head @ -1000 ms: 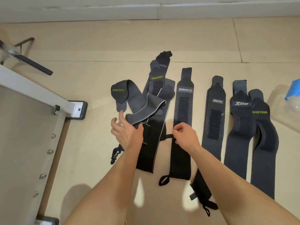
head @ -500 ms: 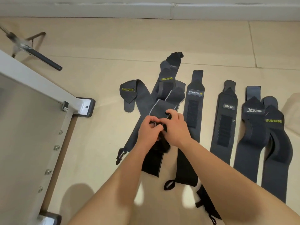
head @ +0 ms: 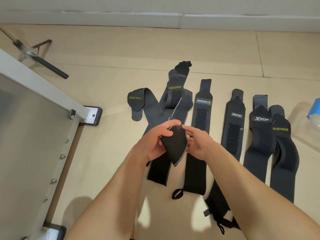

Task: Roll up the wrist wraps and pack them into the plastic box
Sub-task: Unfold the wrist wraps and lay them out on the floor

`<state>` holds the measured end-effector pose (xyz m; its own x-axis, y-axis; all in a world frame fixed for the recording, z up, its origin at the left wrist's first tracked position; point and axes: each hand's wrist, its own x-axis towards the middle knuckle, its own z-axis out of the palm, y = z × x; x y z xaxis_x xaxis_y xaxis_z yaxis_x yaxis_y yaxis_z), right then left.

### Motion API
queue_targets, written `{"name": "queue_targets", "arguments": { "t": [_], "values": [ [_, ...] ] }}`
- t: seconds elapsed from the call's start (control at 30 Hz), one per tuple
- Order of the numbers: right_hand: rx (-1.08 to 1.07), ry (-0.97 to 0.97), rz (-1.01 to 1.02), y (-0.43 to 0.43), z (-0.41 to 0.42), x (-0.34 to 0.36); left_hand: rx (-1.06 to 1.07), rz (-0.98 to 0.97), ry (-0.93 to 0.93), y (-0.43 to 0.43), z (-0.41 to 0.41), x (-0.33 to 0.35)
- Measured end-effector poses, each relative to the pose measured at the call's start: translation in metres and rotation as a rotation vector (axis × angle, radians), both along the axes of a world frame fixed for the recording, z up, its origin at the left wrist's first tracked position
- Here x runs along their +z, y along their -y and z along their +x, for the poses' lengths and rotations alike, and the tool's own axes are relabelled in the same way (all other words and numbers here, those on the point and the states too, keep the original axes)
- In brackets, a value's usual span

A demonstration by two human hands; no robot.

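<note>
Several dark wrist wraps lie side by side on the beige floor. My left hand [head: 154,141] and my right hand [head: 199,142] hold the folded end of a black wrap with a grey edge [head: 174,144] between them, lifted above the pile. Its long tail [head: 157,172] trails down to the floor. Under and behind it lie two crossed XUEYING wraps [head: 173,94]. To the right lie a MANUEKLEAR wrap [head: 202,108], an ACYO wrap [head: 233,129], an XTEP wrap [head: 258,139] and another XUEYING wrap [head: 284,153]. The plastic box [head: 313,118] shows only at the right edge.
A white metal frame with a glass panel [head: 34,135] fills the left side, its foot plate [head: 91,116] near the wraps. A black tripod leg [head: 50,68] lies at the upper left. A white skirting board [head: 173,16] runs along the back.
Both hands came together on the black wrap, folded its end over and lifted it off the pile. The view has shifted a little, bringing the plastic box back in at the right.
</note>
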<state>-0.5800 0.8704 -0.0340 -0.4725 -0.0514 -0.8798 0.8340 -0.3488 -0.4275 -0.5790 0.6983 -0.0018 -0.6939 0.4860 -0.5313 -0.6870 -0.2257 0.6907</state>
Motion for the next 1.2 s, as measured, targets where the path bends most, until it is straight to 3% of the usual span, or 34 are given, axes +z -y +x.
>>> {"name": "queue_targets", "arguments": {
  "t": [0.13, 0.27, 0.47, 0.5, 0.6, 0.63, 0.7, 0.83, 1.03, 1.1, 1.2],
  "values": [
    [-0.185, -0.078, -0.027, -0.009, -0.011, 0.016, -0.152, 0.091, 0.063, 0.009, 0.020, -0.005],
    [-0.238, -0.107, -0.001, -0.017, -0.018, 0.042, -0.123, 0.098, 0.198, 0.018, 0.056, -0.020],
    [0.045, -0.323, 0.078, -0.034, 0.017, 0.083, 0.011, -0.275, 0.277, 0.007, 0.071, -0.021],
    [0.114, -0.362, 0.096, -0.039, 0.027, 0.087, 0.077, -0.265, 0.294, 0.002, 0.066, -0.021],
    [0.352, -0.396, 0.174, -0.048, 0.057, 0.085, 0.177, 0.005, 0.386, -0.018, 0.046, -0.014],
    [0.422, -0.387, 0.187, -0.048, 0.066, 0.081, 0.180, 0.036, 0.377, -0.027, 0.040, -0.009],
    [0.486, -0.359, 0.235, -0.049, 0.084, 0.073, 0.242, -0.078, 0.302, -0.042, 0.031, -0.002],
    [0.292, -0.315, 0.294, -0.050, 0.100, 0.061, 0.215, -0.164, 0.123, -0.048, 0.033, -0.001],
    [0.368, -0.526, 0.304, -0.049, 0.086, 0.072, 0.151, -0.122, -0.013, -0.053, 0.027, 0.019],
    [0.343, -0.544, 0.291, -0.051, 0.079, 0.067, 0.262, -0.208, 0.050, -0.054, 0.017, 0.016],
    [0.196, -0.496, 0.286, -0.057, 0.069, 0.056, 0.357, -0.653, 0.075, -0.046, 0.002, -0.010]
  ]
}}
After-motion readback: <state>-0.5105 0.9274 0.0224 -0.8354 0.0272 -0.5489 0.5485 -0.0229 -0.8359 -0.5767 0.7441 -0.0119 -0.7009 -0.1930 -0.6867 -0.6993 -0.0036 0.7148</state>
